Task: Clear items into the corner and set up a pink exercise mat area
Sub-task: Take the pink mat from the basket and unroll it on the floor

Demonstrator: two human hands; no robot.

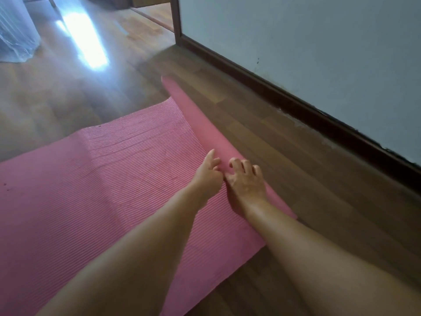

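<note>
The pink mat [114, 179] runs off the left and bottom edges, so we cannot see its full length. Its rolled end [189, 115] passes under both hands, and that stretch is hidden. The left hand [208, 173] shows us only its back (palm and most fingers tucked out of sight), so we cannot tell how it holds. The right hand [247, 182] curls its fingers [245, 165] on the roll, covering what lies beneath. Both forearms [159, 247] are cut by the bottom edge. Top left, a pale translucent thing [16, 30] is blurred and cropped; we cannot name it. Glare [84, 39] washes out the floor [273, 156] boards there. Dark specks [5, 185] on the mat are too small to tell.
</note>
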